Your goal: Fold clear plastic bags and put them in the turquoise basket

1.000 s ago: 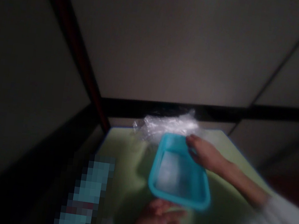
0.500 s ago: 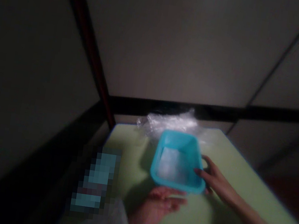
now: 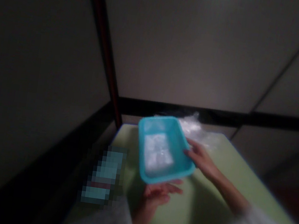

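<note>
A turquoise plastic basket (image 3: 178,149) is held tilted above the green tabletop. My right hand (image 3: 202,161) grips its right side, thumb over the rim and fingers outside. Inside, toward the left of the basket floor, lies a shiny white packet (image 3: 158,152), too blurred to identify. Just below the near rim is my left hand (image 3: 156,195), with its fingers stretched out and apart. Whether those fingers touch the underside of the basket I cannot tell.
Crumpled clear plastic wrap (image 3: 193,127) lies at the back of the green table (image 3: 173,223), partly behind the basket. A pixelated turquoise item (image 3: 104,176) is at the left edge. A pale wall panel (image 3: 190,58) stands behind the table.
The basket has moved left and a little up, and has turned and tilted in my right hand. My left hand stays below its near rim. The view has shifted slightly.
</note>
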`<state>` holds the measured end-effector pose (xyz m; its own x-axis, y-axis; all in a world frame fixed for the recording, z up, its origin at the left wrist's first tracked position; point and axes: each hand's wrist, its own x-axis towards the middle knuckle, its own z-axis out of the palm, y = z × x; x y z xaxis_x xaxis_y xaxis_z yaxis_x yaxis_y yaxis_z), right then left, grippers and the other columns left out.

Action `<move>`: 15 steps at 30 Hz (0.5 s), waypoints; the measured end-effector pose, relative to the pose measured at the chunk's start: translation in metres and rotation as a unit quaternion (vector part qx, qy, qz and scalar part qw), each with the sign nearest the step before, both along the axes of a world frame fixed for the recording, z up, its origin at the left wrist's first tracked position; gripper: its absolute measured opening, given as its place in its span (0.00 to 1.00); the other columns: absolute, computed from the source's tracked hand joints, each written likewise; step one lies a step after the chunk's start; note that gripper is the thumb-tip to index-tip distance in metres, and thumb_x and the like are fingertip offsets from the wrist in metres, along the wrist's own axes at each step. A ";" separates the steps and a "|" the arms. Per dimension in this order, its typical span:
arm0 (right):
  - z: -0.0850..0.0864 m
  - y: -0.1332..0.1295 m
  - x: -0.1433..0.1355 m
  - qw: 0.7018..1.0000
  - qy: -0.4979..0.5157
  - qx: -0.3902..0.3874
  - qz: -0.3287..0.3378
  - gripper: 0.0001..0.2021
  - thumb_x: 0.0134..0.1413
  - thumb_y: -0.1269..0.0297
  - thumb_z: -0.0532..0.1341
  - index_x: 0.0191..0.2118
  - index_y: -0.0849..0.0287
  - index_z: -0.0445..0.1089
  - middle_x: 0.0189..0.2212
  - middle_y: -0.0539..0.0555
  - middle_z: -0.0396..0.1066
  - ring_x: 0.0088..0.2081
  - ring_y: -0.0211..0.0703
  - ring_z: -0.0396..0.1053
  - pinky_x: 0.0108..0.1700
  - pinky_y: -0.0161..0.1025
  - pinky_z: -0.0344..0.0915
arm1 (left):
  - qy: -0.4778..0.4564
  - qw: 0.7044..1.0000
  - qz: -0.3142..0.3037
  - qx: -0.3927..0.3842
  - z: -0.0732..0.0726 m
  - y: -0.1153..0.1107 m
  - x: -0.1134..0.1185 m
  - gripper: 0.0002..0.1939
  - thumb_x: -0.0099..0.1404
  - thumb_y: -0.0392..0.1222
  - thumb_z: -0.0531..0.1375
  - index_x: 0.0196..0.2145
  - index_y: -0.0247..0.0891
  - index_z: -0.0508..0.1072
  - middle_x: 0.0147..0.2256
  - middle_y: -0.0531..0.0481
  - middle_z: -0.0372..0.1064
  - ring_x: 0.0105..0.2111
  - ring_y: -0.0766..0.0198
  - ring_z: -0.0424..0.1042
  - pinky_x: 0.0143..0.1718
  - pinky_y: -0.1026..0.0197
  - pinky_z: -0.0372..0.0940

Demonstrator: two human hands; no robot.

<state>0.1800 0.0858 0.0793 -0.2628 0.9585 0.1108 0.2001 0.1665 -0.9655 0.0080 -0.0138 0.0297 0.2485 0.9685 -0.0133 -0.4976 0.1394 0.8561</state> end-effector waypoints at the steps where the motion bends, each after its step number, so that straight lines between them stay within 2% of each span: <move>1: 0.000 0.010 -0.010 1.000 0.029 0.001 0.009 0.27 0.41 0.61 0.61 0.51 0.61 0.69 0.21 0.48 0.70 0.23 0.39 0.65 0.21 0.31 0.59 | 0.009 1.000 0.020 -0.001 0.001 0.004 -0.002 0.09 0.48 0.34 0.61 0.29 0.35 0.79 0.40 0.42 0.75 0.39 0.48 0.73 0.46 0.49 0.57; 5: -0.009 0.047 -0.045 0.997 0.064 -0.012 0.038 0.22 0.42 0.60 0.60 0.45 0.62 0.73 0.26 0.50 0.73 0.27 0.41 0.67 0.25 0.32 0.61 | 0.012 0.996 0.088 -0.009 0.001 0.025 -0.013 0.12 0.48 0.33 0.60 0.32 0.36 0.78 0.39 0.44 0.75 0.38 0.50 0.73 0.47 0.51 0.57; 8: -0.020 0.065 -0.064 0.994 0.086 -0.034 0.060 0.22 0.42 0.59 0.59 0.45 0.62 0.72 0.26 0.51 0.74 0.26 0.40 0.68 0.26 0.33 0.62 | 0.010 0.992 0.122 -0.015 -0.001 0.037 -0.021 0.09 0.48 0.32 0.59 0.29 0.35 0.78 0.39 0.44 0.75 0.40 0.50 0.73 0.49 0.51 0.57; 12: -0.031 0.081 -0.080 0.989 0.105 -0.057 0.082 0.23 0.41 0.60 0.60 0.46 0.63 0.72 0.26 0.51 0.74 0.25 0.40 0.68 0.28 0.34 0.63 | 0.004 0.989 0.146 -0.026 -0.006 0.048 -0.027 0.11 0.49 0.31 0.58 0.30 0.37 0.78 0.41 0.45 0.75 0.40 0.51 0.73 0.46 0.52 0.59; 15: -0.037 0.090 -0.085 0.987 0.110 -0.065 0.097 0.22 0.41 0.60 0.60 0.45 0.63 0.72 0.26 0.51 0.74 0.26 0.40 0.69 0.29 0.34 0.63 | -0.002 0.987 0.156 -0.035 -0.012 0.056 -0.030 0.13 0.48 0.29 0.59 0.30 0.38 0.79 0.38 0.47 0.76 0.38 0.52 0.74 0.43 0.54 0.60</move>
<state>0.0952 0.1763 0.0420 -0.4253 0.9027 0.0646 -0.0401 0.0525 -0.9978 -0.0224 0.0420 0.0175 -0.0616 0.9948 -0.0815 -0.5294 0.0367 0.8476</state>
